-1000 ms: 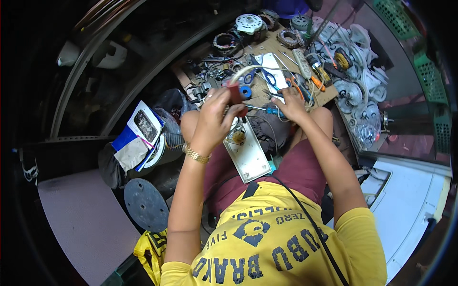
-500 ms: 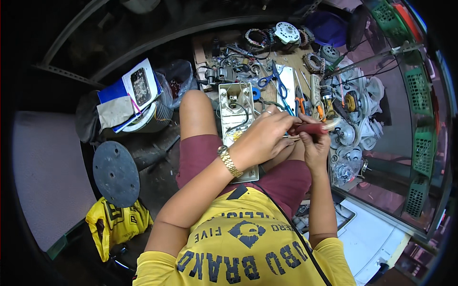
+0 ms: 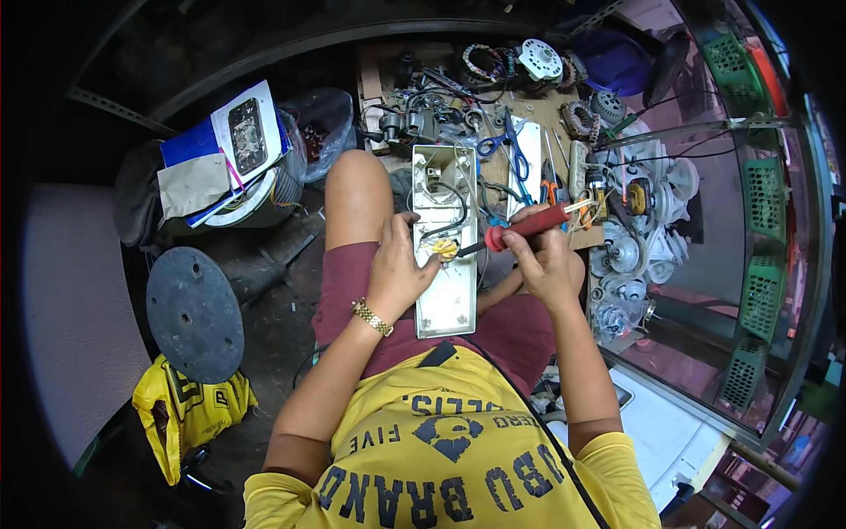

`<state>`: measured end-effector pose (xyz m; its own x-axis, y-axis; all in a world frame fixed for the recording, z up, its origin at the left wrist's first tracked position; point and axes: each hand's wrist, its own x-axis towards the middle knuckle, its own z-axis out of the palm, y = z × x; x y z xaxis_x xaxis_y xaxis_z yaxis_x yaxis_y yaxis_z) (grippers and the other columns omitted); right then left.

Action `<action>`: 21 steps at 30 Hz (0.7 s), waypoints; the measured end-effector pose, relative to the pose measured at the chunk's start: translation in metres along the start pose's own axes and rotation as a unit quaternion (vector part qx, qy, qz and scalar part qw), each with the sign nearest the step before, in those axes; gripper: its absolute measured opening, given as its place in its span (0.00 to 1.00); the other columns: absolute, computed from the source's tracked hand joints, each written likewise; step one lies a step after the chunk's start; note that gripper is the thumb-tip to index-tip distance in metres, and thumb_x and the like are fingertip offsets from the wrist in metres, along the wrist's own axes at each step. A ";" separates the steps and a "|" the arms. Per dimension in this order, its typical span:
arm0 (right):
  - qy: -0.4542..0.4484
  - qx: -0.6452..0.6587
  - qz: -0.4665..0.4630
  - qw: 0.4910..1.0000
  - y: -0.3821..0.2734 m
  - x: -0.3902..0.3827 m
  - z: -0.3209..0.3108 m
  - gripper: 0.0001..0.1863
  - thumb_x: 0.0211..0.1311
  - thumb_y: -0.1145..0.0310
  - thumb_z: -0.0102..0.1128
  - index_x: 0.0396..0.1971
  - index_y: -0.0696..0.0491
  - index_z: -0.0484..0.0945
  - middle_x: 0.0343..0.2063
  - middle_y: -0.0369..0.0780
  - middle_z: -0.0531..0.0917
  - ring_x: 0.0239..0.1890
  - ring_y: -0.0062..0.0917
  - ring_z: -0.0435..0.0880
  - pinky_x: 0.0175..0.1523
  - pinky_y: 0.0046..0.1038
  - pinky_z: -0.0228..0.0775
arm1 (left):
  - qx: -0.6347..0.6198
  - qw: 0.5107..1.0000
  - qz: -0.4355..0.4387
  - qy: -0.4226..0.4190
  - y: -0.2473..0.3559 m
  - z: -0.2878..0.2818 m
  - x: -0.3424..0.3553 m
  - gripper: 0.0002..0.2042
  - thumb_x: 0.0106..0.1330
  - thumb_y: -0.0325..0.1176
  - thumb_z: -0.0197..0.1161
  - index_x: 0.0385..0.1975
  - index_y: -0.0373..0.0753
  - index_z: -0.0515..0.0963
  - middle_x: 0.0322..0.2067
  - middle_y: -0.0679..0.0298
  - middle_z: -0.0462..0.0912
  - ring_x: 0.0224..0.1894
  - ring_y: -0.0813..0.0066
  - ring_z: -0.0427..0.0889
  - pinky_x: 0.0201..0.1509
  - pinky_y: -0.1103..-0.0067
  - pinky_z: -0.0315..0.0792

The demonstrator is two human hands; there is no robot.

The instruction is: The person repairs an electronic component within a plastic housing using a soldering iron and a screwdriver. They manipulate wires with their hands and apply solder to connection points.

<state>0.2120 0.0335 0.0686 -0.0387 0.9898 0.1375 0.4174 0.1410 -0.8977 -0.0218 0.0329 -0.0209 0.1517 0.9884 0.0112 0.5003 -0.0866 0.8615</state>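
Observation:
My right hand [image 3: 546, 264] grips a soldering iron [image 3: 534, 222] by its red handle, with the dark barrel slanting down to the left. The tip of the iron is at a yellow part with wires [image 3: 446, 250], too small to make out fully, inside a long off-white housing [image 3: 443, 309]. That housing lies open side up across my lap. My left hand [image 3: 401, 269] holds its left edge, the thumb reaching over toward the yellow part. A dark cable [image 3: 460, 207] curves through the upper half of the housing.
Ahead, a cluttered wooden bench holds blue scissors [image 3: 515, 152], orange-handled pliers [image 3: 550, 189] and motor coils [image 3: 580, 116]. White plastic fan parts [image 3: 656, 189] and green baskets [image 3: 763, 198] are at the right. A round dark disc [image 3: 194, 315] and a yellow bag [image 3: 196, 410] are at the left.
My hands have moved apart. The left has come to the housing's left edge; the right has turned the soldering iron so that its tip is at the yellow part.

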 end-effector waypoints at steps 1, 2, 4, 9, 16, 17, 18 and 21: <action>0.000 0.013 -0.011 1.000 0.001 0.001 0.003 0.11 0.70 0.75 0.70 0.46 0.62 0.78 0.38 0.39 0.84 0.35 0.19 0.81 0.39 0.23 0.75 | -0.011 1.000 -0.023 -0.007 0.002 0.003 -0.001 0.34 0.57 0.30 0.77 0.61 0.31 0.64 0.53 0.44 0.75 0.57 0.43 0.81 0.59 0.59 0.77; -0.001 0.012 -0.009 1.000 0.003 0.001 0.004 0.11 0.70 0.75 0.70 0.46 0.62 0.78 0.38 0.39 0.84 0.35 0.19 0.81 0.39 0.23 0.75 | -0.013 1.000 -0.025 -0.007 0.005 0.004 -0.001 0.34 0.57 0.30 0.77 0.61 0.31 0.64 0.53 0.44 0.75 0.57 0.43 0.81 0.59 0.59 0.77; 0.006 -0.002 -0.014 1.000 0.008 0.000 0.005 0.11 0.70 0.76 0.69 0.47 0.61 0.78 0.37 0.39 0.84 0.35 0.18 0.81 0.38 0.23 0.74 | -0.022 0.996 -0.081 -0.013 0.013 0.006 -0.001 0.33 0.58 0.31 0.76 0.60 0.32 0.65 0.54 0.44 0.75 0.57 0.42 0.80 0.58 0.59 0.77; -0.010 -0.003 -0.001 1.000 0.006 0.001 0.007 0.11 0.70 0.77 0.69 0.47 0.61 0.77 0.36 0.39 0.84 0.34 0.19 0.82 0.38 0.23 0.74 | 0.033 0.997 -0.066 0.007 0.005 0.020 -0.005 0.32 0.59 0.35 0.75 0.59 0.33 0.64 0.54 0.46 0.73 0.54 0.42 0.80 0.54 0.57 0.76; -0.034 -0.023 0.014 0.999 0.009 0.002 0.005 0.11 0.71 0.75 0.69 0.47 0.61 0.77 0.34 0.40 0.84 0.31 0.20 0.82 0.37 0.24 0.74 | 0.040 0.998 -0.034 0.024 0.000 0.031 -0.009 0.34 0.59 0.35 0.75 0.60 0.33 0.62 0.56 0.49 0.71 0.58 0.45 0.75 0.57 0.57 0.72; -0.033 -0.023 0.014 0.999 0.010 0.002 0.005 0.11 0.71 0.75 0.69 0.47 0.61 0.77 0.34 0.40 0.84 0.31 0.20 0.82 0.37 0.24 0.74 | 0.040 0.998 -0.034 0.024 0.000 0.032 -0.009 0.34 0.59 0.35 0.75 0.60 0.33 0.62 0.56 0.49 0.71 0.58 0.45 0.75 0.57 0.57 0.72; -0.030 -0.019 0.007 0.999 0.011 0.002 0.007 0.12 0.71 0.75 0.69 0.47 0.61 0.77 0.34 0.40 0.84 0.31 0.20 0.82 0.36 0.24 0.74 | 0.037 0.998 -0.040 0.023 0.000 0.033 -0.009 0.34 0.59 0.35 0.75 0.61 0.33 0.62 0.56 0.48 0.70 0.59 0.45 0.74 0.57 0.58 0.72; -0.038 -0.025 0.003 0.999 0.013 0.001 0.006 0.12 0.70 0.74 0.70 0.47 0.61 0.77 0.35 0.41 0.84 0.31 0.21 0.82 0.36 0.25 0.74 | 0.018 0.998 -0.051 0.026 -0.002 0.036 -0.008 0.35 0.58 0.32 0.75 0.61 0.33 0.61 0.56 0.46 0.69 0.59 0.44 0.73 0.60 0.58 0.71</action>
<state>0.2123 0.0363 0.0542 -0.1043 0.9897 0.0979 0.4623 0.1354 -0.8763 0.0070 0.0204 -0.0406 0.0541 0.9974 -0.0486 0.5410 0.0116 0.8409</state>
